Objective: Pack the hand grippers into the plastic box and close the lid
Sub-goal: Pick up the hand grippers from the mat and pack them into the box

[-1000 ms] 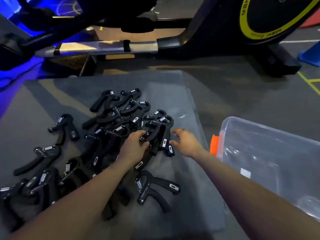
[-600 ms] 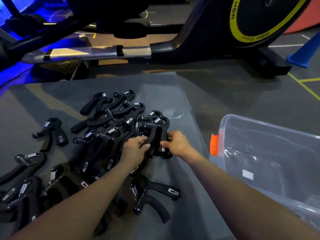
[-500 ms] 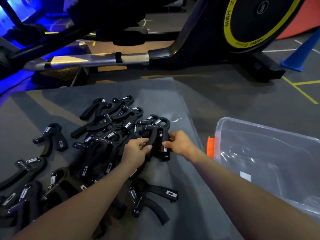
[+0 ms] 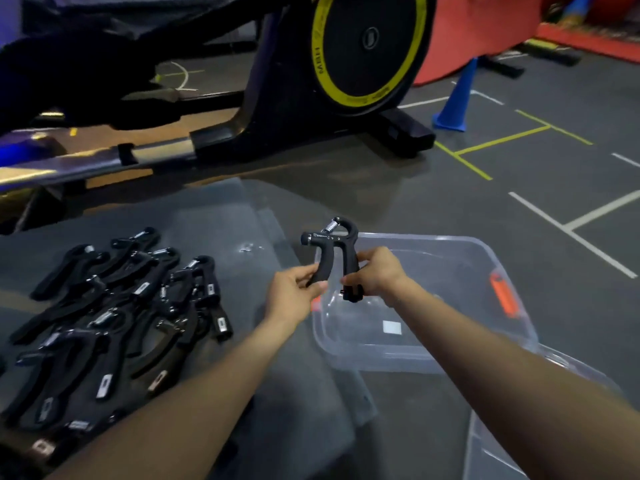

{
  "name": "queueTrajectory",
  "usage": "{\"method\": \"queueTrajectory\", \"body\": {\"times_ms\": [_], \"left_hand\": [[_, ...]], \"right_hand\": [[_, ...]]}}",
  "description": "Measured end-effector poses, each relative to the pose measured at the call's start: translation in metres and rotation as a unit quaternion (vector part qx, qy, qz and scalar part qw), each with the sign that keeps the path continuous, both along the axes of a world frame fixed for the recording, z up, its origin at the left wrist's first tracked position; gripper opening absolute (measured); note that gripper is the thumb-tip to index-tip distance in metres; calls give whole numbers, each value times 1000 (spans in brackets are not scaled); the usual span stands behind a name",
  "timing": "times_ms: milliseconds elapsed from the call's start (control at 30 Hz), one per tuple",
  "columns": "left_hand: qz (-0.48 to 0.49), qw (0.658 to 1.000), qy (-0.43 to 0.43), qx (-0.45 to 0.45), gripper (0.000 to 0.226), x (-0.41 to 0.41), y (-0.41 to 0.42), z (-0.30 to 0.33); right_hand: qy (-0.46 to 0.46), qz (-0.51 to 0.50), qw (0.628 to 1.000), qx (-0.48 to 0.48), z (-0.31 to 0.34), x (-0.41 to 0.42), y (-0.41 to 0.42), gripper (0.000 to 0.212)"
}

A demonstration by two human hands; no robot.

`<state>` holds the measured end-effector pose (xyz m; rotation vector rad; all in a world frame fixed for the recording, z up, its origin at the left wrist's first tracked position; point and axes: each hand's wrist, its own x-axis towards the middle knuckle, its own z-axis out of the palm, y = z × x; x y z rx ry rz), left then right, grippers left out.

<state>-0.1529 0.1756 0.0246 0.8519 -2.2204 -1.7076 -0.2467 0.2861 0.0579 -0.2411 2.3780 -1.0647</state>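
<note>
Left hand (image 4: 294,296) pinches the near handle of one hand gripper (image 4: 334,256), held upright, spring end up, its long axis vertical over the left rim of the plastic box (image 4: 512,341). Right hand (image 4: 375,271) curls round the other handle, nearer the box's open mouth. Left of the box lies the pile of hand grippers (image 4: 114,317). The drop is probably rightward and down.
</note>
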Motion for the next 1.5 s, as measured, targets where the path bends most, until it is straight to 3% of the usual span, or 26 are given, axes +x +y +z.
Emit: {"method": "queueTrajectory", "body": {"times_ms": [133, 267, 333, 500, 633, 733, 800, 900, 1033, 1133, 1200, 1367, 1433, 1500], "left_hand": [[-42, 999, -21, -16, 36, -26, 29, -31], [-34, 984, -70, -162, 33, -41, 18, -65], [-20, 971, -96, -218, 44, -49, 10, -75], [-29, 958, -128, -254, 59, -69, -4, -92], [-27, 950, -110, -291, 55, -79, -10, -100], [-14, 946, -96, -309, 53, -79, -9, -105], [-13, 945, -96, -314, 53, -78, -8, -106], [-9, 945, -88, -314, 54, -77, -7, -108], [-9, 949, -78, -304, 55, -75, -6, -109], [-10, 950, -77, -303, 55, -75, -7, -110], [-10, 950, -77, -304, 55, -76, -7, -110], [-11, 952, -79, -296, 56, -76, -7, -110], [-17, 952, -85, -292, 56, -76, -7, -108], [-28, 956, -94, -276, 55, -76, -10, -104]], "right_hand": [[-39, -55, 998, 18, -27, -22, 35, 23], [-62, -80, 994, 29, -65, -42, 46, 25], [-54, -68, 994, 60, -86, -52, 46, 25], [-53, -23, 989, 137, -132, -71, 36, 18], [-63, 33, 978, 198, -161, -82, 21, 21], [-78, 74, 966, 237, -179, -85, 12, 7], [-87, 54, 966, 237, -191, -86, 8, 27], [-77, 36, 964, 253, -204, -89, 5, 35], [-86, 24, 973, 215, -205, -88, 1, 15], [-165, 21, 977, 131, -221, -88, -1, 36], [-127, 74, 978, 147, -232, -93, 1, 40], [-247, 50, 963, 98, -217, -94, 12, 45], [-232, 63, 966, 96, -210, -95, 10, 45], [-143, 59, 984, 94, -198, -95, 4, 42]]}}
